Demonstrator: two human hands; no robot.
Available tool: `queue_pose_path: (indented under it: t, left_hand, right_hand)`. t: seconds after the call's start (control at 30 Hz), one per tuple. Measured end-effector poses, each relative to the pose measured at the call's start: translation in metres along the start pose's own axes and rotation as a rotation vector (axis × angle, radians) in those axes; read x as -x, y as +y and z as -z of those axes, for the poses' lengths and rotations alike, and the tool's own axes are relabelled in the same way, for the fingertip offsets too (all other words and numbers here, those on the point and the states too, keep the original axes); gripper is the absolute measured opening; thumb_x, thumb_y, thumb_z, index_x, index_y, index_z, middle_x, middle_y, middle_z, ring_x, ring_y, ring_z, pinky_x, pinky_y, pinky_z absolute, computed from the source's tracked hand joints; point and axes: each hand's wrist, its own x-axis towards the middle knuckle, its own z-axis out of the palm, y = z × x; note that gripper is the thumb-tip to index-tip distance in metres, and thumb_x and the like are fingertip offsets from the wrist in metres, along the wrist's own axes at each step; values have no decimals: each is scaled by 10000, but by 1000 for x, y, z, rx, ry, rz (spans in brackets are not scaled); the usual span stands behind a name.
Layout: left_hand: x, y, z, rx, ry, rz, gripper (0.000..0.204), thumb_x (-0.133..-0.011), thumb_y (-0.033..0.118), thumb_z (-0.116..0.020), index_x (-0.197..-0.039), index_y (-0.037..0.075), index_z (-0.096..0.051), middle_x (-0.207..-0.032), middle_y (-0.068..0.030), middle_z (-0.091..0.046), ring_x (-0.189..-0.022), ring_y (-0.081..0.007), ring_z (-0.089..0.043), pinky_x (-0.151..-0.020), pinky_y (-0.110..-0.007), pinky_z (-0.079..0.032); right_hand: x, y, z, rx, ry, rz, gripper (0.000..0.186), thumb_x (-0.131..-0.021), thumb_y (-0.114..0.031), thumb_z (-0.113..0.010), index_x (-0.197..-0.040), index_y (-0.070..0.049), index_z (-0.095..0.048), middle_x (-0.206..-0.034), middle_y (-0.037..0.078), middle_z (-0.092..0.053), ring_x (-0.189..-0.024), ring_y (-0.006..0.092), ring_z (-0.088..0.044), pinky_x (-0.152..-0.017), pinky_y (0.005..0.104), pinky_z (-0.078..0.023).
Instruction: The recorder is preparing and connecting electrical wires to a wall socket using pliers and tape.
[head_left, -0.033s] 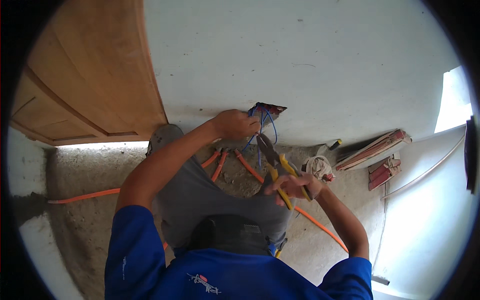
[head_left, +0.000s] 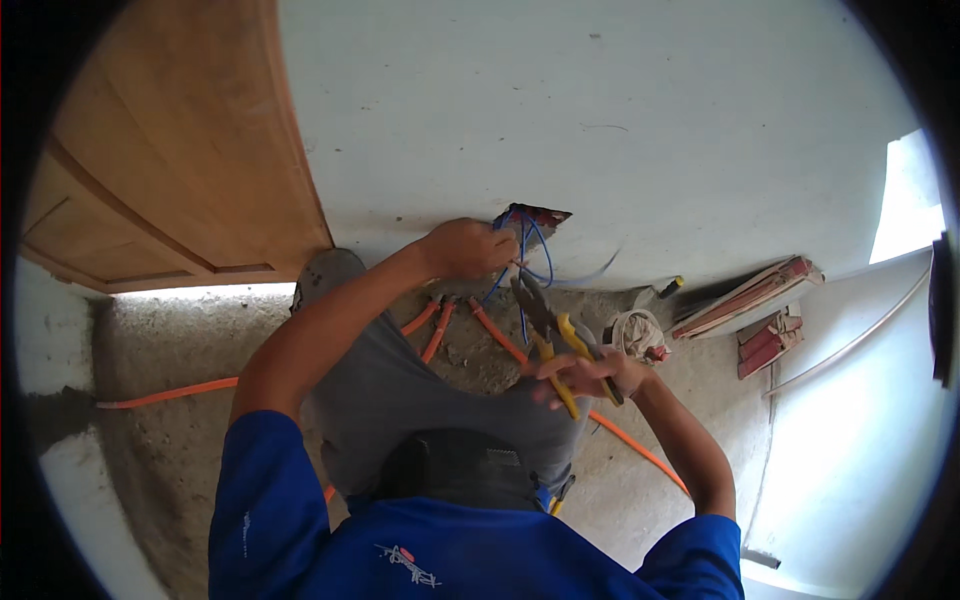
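Note:
Blue wires (head_left: 547,262) come out of a rough hole (head_left: 552,217) low in the pale wall. My left hand (head_left: 468,248) is closed at the hole's left side, pinching the wires; its fingertips are partly hidden. My right hand (head_left: 590,376) grips the yellow-and-black handles of a pair of pliers (head_left: 545,318). The pliers' dark jaws point up toward my left fingertips, just below the wire held there. Whether the jaws touch the wire I cannot tell. A blurred strand of blue wire (head_left: 592,276) sticks out to the right of the jaws.
Orange conduits (head_left: 497,331) rise from the rough floor below the hole and run to both sides. A wooden door (head_left: 190,150) stands at left. To the right are a white roll (head_left: 637,335), a yellow-and-black tool (head_left: 671,287) and reddish long boxes (head_left: 745,297).
A blurred blue wire strand now shows to the right of the pliers' jaws. The pliers have shifted slightly down and left. My left hand stays in place.

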Motion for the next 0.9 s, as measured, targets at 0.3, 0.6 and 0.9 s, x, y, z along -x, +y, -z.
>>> queue_pose_path:
  t: [0.3, 0.6, 0.9]
  left_hand:
    - [-8, 12, 14, 380, 29, 254, 212, -822, -88, -539, -994, 28, -496, -916, -111, -655, -841, -299, -690, -690, -406, -542]
    - [-9, 13, 13, 451, 42, 288, 190, -828, -56, -551, -994, 18, -496, -962, -145, -672, -890, -329, -680, -721, -422, -537]
    - [-8, 17, 16, 504, 84, 331, 235, -783, -91, -524, -984, 27, -494, -845, -124, -602, -764, -351, -598, -691, -433, -475]
  right_hand:
    - [17, 44, 34, 401, 205, 161, 441, -923, -359, -678, -1199, -18, -631, -971, 44, -653, -883, 124, -591, -798, 295, -481]
    - [-28, -22, 70, 562, 374, 474, 326, -876, -216, -725, -1118, -6, -668, -834, 37, -667, -768, 95, -575, -728, 284, -479]
    - [-22, -59, 82, 1246, 555, 559, 255, -828, -66, -707, -1069, 12, -678, -1138, 120, -656, -961, 239, -604, -875, 362, -470]
